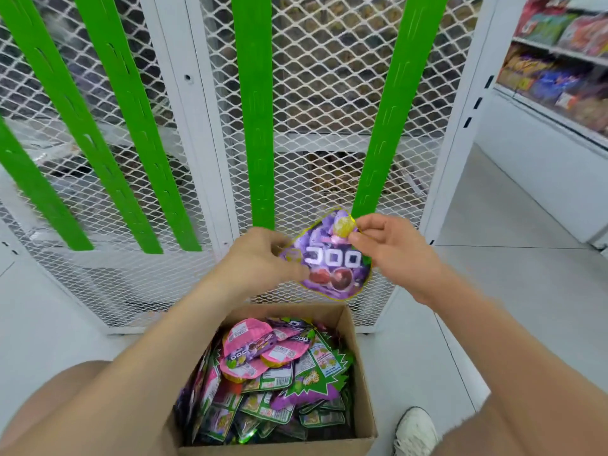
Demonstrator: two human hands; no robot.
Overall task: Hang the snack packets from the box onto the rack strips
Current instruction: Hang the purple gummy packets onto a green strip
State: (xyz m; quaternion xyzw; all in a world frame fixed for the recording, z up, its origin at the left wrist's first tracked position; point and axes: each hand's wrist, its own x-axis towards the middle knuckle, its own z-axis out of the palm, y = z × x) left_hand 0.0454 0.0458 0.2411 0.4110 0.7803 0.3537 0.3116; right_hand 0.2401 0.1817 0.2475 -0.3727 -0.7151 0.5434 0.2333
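In front of the white wire rack [322,93] we hold one purple packet [332,258] above the box [358,357]; our left hand [260,258] pinches its side and our right hand [391,251] pinches its top; we should lift it to the green strip [378,153] just above, and hook the top on slowly.

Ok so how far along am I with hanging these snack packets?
Nothing looks hung yet: every green strip in view is bare. In hand: one purple packet, pinched by your left hand and right hand near the lower end of the rightmost strip. Left: the cardboard box is still full of packets.
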